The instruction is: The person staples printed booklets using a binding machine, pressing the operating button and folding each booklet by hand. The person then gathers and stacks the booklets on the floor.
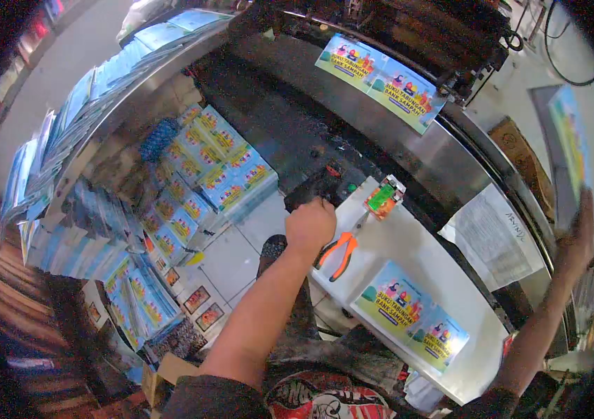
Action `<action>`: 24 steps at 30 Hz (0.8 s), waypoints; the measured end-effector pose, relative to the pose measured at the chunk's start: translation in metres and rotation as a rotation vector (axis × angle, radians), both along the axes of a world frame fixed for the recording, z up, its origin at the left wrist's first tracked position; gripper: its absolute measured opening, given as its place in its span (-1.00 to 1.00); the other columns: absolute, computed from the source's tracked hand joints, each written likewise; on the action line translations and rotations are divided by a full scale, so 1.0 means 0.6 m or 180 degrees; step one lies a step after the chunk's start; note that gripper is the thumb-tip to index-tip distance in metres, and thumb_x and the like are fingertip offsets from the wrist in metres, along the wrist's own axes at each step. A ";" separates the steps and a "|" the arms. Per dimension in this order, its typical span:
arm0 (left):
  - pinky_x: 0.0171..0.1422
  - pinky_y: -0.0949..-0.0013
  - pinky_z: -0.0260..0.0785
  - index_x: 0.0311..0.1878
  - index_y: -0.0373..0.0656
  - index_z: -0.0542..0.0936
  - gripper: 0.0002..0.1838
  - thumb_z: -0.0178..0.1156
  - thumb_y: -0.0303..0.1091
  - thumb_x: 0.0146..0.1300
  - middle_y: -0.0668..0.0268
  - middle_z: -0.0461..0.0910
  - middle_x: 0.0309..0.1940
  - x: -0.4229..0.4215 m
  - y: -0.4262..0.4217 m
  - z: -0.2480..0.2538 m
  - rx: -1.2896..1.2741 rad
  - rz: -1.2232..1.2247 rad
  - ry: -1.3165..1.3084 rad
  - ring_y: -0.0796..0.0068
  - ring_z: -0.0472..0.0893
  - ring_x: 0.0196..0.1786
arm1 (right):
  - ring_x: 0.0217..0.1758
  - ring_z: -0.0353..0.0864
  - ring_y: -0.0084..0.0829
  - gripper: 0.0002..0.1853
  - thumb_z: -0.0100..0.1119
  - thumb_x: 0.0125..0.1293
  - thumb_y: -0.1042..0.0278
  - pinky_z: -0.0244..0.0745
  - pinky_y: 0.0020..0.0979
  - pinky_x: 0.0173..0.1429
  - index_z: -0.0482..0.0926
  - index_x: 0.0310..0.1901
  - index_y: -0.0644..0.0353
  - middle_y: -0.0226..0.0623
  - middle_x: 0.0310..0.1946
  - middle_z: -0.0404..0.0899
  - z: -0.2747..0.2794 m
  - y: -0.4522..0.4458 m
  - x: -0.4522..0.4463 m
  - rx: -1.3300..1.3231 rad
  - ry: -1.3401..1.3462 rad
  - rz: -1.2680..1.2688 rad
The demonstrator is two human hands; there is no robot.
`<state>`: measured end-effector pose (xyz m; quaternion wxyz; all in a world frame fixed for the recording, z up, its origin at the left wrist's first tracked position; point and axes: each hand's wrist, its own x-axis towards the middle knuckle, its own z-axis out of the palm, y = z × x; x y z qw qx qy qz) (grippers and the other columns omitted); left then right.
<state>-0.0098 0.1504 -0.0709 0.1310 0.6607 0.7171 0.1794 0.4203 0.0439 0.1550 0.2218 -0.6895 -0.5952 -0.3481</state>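
Note:
My left hand (311, 225) is closed at the dark machine part beside the white table's upper left corner; what its fingers hold, if anything, is hidden. At the far right, my right hand (576, 241) grips the lower end of a printed sheet (570, 143), which is blurred and held upright. Orange-handled pliers (342, 257) lie on the white table (409, 248) just below my left hand. Near them is a small orange and green box (383, 199). A printed double cover sheet (412, 318) lies flat at the table's front edge. Another double cover sheet (382, 82) rests on the metal machine.
Stacks of printed covers (238, 178) stand on the tiled floor at left. A long row of booklets (94, 84) leans along a metal rail. A handwritten paper (496, 237) and brown cardboard (520, 160) lie at right. A black cable (576, 82) hangs at upper right.

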 end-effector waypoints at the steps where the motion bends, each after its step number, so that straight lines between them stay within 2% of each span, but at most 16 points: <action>1: -0.17 -0.04 0.56 -0.28 -0.23 0.65 -0.61 -0.09 -0.16 0.36 -0.05 0.68 -0.39 0.001 -0.001 0.007 -0.0067 0.0034 0.0054 -0.06 0.70 -0.31 | 0.38 0.39 -0.14 -0.45 -0.12 0.36 0.62 0.28 -0.26 0.43 0.34 0.38 0.11 -0.12 0.34 0.40 -0.025 0.031 0.031 0.0006 -0.0146 0.0065; 3: -0.17 -0.04 0.56 -0.29 -0.22 0.66 -0.63 -0.07 -0.17 0.34 -0.05 0.68 -0.38 0.002 -0.003 0.014 -0.0107 0.0086 0.0115 -0.04 0.71 -0.30 | 0.39 0.38 -0.14 -0.44 -0.06 0.30 0.62 0.26 -0.21 0.44 0.36 0.36 0.11 -0.11 0.31 0.43 -0.098 0.067 0.051 -0.0608 -0.0606 0.0086; 4: -0.18 -0.03 0.56 -0.31 -0.20 0.66 -0.67 -0.03 -0.20 0.30 -0.03 0.69 -0.38 0.004 -0.005 0.015 -0.0065 -0.0149 0.0096 -0.02 0.71 -0.30 | 0.42 0.32 -0.07 -0.49 -0.11 0.32 0.61 0.17 -0.20 0.50 0.43 0.30 0.09 -0.06 0.33 0.38 -0.127 0.069 0.025 -0.1562 0.0002 -0.0790; 5: -0.18 -0.02 0.56 -0.33 -0.18 0.67 -0.70 0.00 -0.23 0.26 -0.01 0.69 -0.38 -0.002 -0.008 0.015 -0.0018 -0.0320 0.0103 0.01 0.71 -0.30 | 0.38 0.36 -0.04 -0.47 -0.12 0.30 0.64 0.24 -0.16 0.46 0.44 0.30 0.05 -0.05 0.32 0.39 -0.143 0.047 -0.026 -0.1424 -0.0574 -0.0292; 7: -0.23 0.04 0.57 -0.37 -0.15 0.68 -0.77 0.08 -0.27 0.16 0.06 0.69 -0.40 -0.005 0.007 -0.066 0.0398 -0.0703 0.0346 0.09 0.72 -0.31 | 0.36 0.37 0.00 -0.50 -0.12 0.32 0.60 0.28 -0.13 0.42 0.41 0.30 0.18 0.00 0.30 0.40 -0.186 0.006 -0.024 -0.1429 -0.0345 0.0330; 8: -0.24 0.08 0.58 -0.38 -0.15 0.68 -0.80 0.13 -0.28 0.09 0.10 0.69 -0.40 -0.005 0.004 -0.018 -0.0388 -0.0517 0.0097 0.12 0.72 -0.32 | 0.37 0.37 -0.02 -0.54 -0.04 0.29 0.63 0.27 -0.15 0.43 0.47 0.24 0.27 0.07 0.25 0.44 -0.234 -0.009 0.023 -0.1566 0.0026 0.0392; 9: -0.27 0.02 0.59 -0.36 -0.18 0.71 -0.75 0.14 -0.24 0.11 0.04 0.70 -0.39 -0.013 -0.007 -0.003 -0.0077 -0.0595 0.0110 0.07 0.73 -0.33 | 0.37 0.38 -0.09 -0.54 -0.11 0.36 0.49 0.29 -0.16 0.42 0.40 0.29 0.31 0.01 0.24 0.46 -0.233 -0.012 -0.027 -0.1578 0.2846 0.0253; 10: -0.31 0.02 0.58 -0.38 -0.20 0.69 -0.74 0.12 -0.23 0.13 0.02 0.69 -0.41 -0.012 -0.007 -0.007 -0.0010 -0.0568 -0.0047 0.06 0.72 -0.37 | 0.24 0.48 -0.05 -0.59 -0.04 0.32 0.59 0.36 -0.21 0.33 0.48 0.21 0.33 0.08 0.15 0.51 -0.271 -0.053 -0.023 -0.1670 0.1566 0.0264; 11: -0.25 0.10 0.60 -0.31 -0.18 0.67 -0.79 0.14 -0.30 0.11 0.10 0.70 -0.38 -0.006 -0.003 -0.004 -0.0181 -0.0382 0.0047 0.12 0.73 -0.29 | 0.22 0.49 -0.06 -0.60 -0.01 0.32 0.53 0.37 -0.23 0.32 0.47 0.19 0.36 0.12 0.17 0.49 -0.336 -0.081 0.001 -0.1806 0.2771 0.0636; 12: -0.27 0.09 0.60 -0.29 -0.23 0.65 -0.79 0.12 -0.33 0.12 0.08 0.70 -0.38 -0.004 0.001 -0.028 0.0303 -0.0471 0.0236 0.13 0.73 -0.31 | 0.27 0.44 0.00 -0.54 0.10 0.26 0.47 0.40 -0.15 0.30 0.44 0.21 0.34 0.14 0.22 0.42 -0.249 -0.104 -0.098 -0.3247 0.1949 0.0095; 13: -0.27 0.09 0.60 -0.29 -0.23 0.65 -0.79 0.12 -0.33 0.12 0.08 0.70 -0.38 -0.010 0.001 -0.024 0.0305 -0.0427 0.0253 0.13 0.73 -0.31 | 0.34 0.37 -0.01 -0.32 0.39 0.14 0.08 0.36 -0.15 0.37 0.46 0.24 0.27 0.03 0.22 0.45 -0.206 -0.132 -0.186 -0.3409 0.1302 0.0507; 16: -0.33 0.09 0.59 -0.31 -0.25 0.65 -0.79 0.10 -0.33 0.16 0.08 0.70 -0.39 -0.003 0.003 -0.010 0.0067 -0.0259 0.0017 0.14 0.73 -0.33 | 0.38 0.33 -0.01 -0.25 0.33 0.17 0.02 0.23 -0.15 0.47 0.38 0.31 0.28 0.02 0.28 0.42 -0.227 -0.213 -0.244 -0.3594 0.0958 0.1272; 19: -0.39 0.09 0.58 -0.34 -0.23 0.64 -0.80 0.11 -0.32 0.15 0.12 0.69 -0.42 -0.008 -0.004 -0.019 0.0069 -0.0537 0.0098 0.15 0.73 -0.36 | 0.40 0.29 -0.03 -0.14 0.37 0.10 -0.09 0.21 -0.15 0.48 0.35 0.33 0.31 0.01 0.30 0.39 -0.233 -0.216 -0.275 -0.3647 0.1251 0.0998; 21: -0.33 -0.04 0.58 -0.37 -0.24 0.67 -0.77 0.07 -0.34 0.19 0.04 0.69 -0.37 -0.001 0.006 -0.039 0.0518 -0.0675 0.0121 0.03 0.71 -0.40 | 0.41 0.28 -0.05 -0.09 0.39 0.06 -0.15 0.20 -0.16 0.49 0.34 0.33 0.32 0.00 0.31 0.38 -0.221 -0.234 -0.262 -0.3619 0.1362 0.0723; 23: -0.14 -0.03 0.58 -0.27 -0.26 0.68 -0.72 0.07 -0.27 0.25 0.00 0.70 -0.25 -0.005 0.002 -0.023 0.0000 -0.0426 -0.0021 -0.01 0.71 -0.26 | 0.41 0.29 -0.06 -0.07 0.40 0.04 -0.16 0.19 -0.18 0.50 0.34 0.34 0.29 -0.03 0.34 0.35 -0.225 -0.227 -0.265 -0.3897 0.1399 0.0620; 24: -0.05 0.01 0.56 -0.16 -0.28 0.65 -0.70 0.08 -0.25 0.28 -0.01 0.68 -0.19 -0.009 -0.001 -0.024 0.0362 -0.0243 -0.0939 -0.02 0.69 -0.17 | 0.41 0.29 -0.06 -0.07 0.40 0.04 -0.16 0.19 -0.18 0.50 0.34 0.34 0.29 -0.03 0.34 0.35 -0.223 -0.226 -0.274 -0.3872 0.1354 0.0730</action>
